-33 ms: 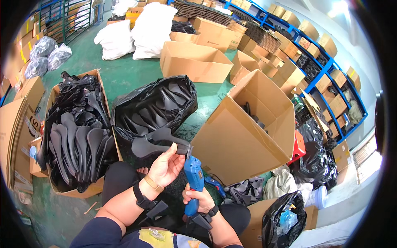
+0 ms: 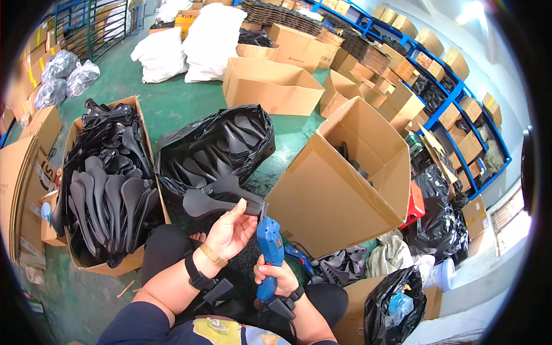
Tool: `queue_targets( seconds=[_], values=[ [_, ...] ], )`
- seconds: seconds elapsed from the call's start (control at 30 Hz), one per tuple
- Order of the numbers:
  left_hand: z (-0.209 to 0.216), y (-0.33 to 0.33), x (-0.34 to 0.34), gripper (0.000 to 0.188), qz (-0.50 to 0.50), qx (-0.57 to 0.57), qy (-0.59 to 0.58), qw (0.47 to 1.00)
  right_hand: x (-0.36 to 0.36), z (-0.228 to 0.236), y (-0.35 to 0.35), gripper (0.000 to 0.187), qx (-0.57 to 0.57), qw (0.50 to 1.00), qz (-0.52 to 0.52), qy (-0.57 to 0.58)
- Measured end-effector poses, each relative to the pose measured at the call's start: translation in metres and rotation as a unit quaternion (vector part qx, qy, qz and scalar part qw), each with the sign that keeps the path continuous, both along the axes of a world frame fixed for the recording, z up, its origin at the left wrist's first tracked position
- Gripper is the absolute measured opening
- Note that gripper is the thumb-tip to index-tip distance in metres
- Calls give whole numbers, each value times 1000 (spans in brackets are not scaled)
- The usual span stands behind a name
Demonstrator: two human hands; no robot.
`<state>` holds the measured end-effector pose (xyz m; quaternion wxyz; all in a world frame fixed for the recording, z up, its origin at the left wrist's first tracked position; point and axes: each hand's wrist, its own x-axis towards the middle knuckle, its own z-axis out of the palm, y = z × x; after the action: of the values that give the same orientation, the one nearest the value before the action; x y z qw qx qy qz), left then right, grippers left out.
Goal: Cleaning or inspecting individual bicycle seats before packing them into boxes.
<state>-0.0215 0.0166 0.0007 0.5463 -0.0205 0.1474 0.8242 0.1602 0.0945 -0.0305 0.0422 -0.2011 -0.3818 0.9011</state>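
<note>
My left hand [image 2: 230, 233] pinches the narrow nose of a black bicycle saddle [image 2: 201, 206], whose broad end points left. Just behind it shows another broad black lobe [image 2: 226, 186]; I cannot tell whether it is part of the same saddle. My right hand [image 2: 280, 277] is wrapped around the lower body of a blue handheld power tool [image 2: 269, 241]. The tool stands upright, its thin metal tip [image 2: 264, 210] at the saddle's nose, near my left fingertips. Beyond the held saddle, a black plastic bag [image 2: 167, 150] lies open with several more saddles in it.
To the left stands a carton [image 2: 112, 265] packed with black saddles. A tall open carton [image 2: 322, 195] rises at the right, a red plastic stool [image 2: 415, 204] behind it. A second blue tool [image 2: 300, 259] and black pieces [image 2: 343, 265] lie near my right knee.
</note>
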Motion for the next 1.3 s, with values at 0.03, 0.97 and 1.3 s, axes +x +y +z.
queue_targets(
  seconds=[0.03,0.97,1.3],
  values=[
    [0,-1,-1,24,-7,-2,21,1000,0,0,0,20,-15,1000,4,6],
    [13,-15,-27,39,19,-12,203,979,17,2,-6,23,-33,998,48,-34],
    [17,-23,-35,47,-46,12,247,968,21,5,-11,22,-87,991,99,-15]
  ],
)
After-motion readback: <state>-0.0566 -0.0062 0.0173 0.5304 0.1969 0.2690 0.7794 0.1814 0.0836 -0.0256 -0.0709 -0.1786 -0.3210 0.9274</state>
